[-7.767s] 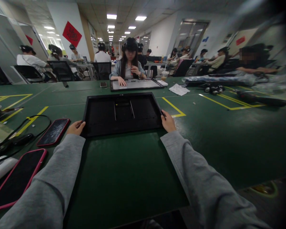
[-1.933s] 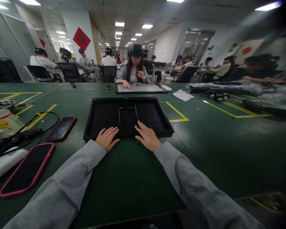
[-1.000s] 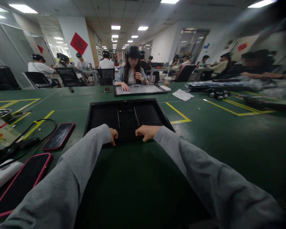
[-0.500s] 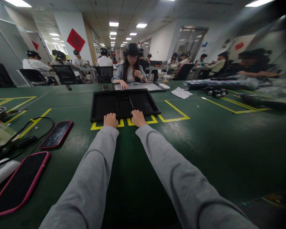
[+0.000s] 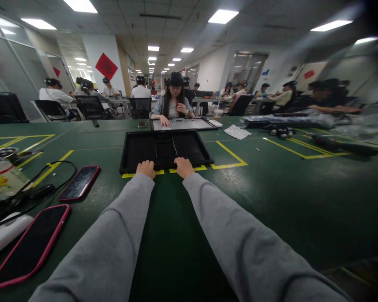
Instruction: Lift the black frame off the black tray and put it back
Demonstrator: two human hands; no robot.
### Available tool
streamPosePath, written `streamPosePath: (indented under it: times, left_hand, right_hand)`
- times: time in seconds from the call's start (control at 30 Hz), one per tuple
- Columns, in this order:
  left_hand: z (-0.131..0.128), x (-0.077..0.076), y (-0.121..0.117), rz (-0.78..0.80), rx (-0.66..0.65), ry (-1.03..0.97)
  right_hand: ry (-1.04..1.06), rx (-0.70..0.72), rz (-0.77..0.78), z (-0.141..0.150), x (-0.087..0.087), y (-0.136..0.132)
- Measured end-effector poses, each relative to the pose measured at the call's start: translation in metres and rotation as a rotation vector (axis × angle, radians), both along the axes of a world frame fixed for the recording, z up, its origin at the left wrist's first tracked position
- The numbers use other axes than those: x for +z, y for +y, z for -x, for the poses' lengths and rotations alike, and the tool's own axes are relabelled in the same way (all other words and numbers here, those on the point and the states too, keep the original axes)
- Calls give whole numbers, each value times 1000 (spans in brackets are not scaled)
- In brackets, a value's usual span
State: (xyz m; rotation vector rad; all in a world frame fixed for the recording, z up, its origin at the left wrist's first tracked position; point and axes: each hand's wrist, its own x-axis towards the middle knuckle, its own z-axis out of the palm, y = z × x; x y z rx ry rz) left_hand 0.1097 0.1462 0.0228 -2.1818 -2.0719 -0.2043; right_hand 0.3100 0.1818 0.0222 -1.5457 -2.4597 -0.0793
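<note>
A shallow black rectangular tray with raised rims and inner dividers lies on the green table ahead of me. My left hand grips its near rim left of the middle, fingers curled over the edge. Right of the middle, my right hand holds the same rim in a similar way. The undersides of both hands and the thumbs' full position are hidden. Yellow tape on the table shows just below the near rim.
Across the table a person sits with one hand on a grey panel. Phones, black cables and a bottle lie at left. A white tissue and plastic-wrapped items lie at far right.
The tray has slid slightly toward me with both hands on its rim, covering more of the yellow tape. My view has tilted up a little.
</note>
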Motion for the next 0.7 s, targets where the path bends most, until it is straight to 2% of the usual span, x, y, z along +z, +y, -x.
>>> streamPosePath:
  times: [0.1, 0.2, 0.27, 0.33, 0.4, 0.5, 0.6, 0.7]
  left_hand:
    - [3, -3, -38, 33, -53, 60]
    - [4, -9, -90, 39, -167, 62]
    - [4, -13, -121, 31, -203, 19]
    - [3, -17, -141, -5, -238, -16]
    - [3, -18, -150, -10, -263, -32]
    - [3, -14, -151, 24, -280, -27]
    - [3, -11, -147, 11, -298, 6]
    - [4, -11, -131, -35, -309, 41]
  right_hand:
    - [-1, 86, 8, -14, -3, -37]
    - [12, 195, 13, -31, -7, -88]
    - [24, 217, -3, -40, -9, -118]
    - [46, 232, -2, -45, -11, -138]
    - [68, 241, 4, -47, -12, -147]
    - [72, 252, -1, -45, -12, -147]
    - [55, 265, -21, -44, -13, -142]
    - [33, 285, -64, -43, -16, -126]
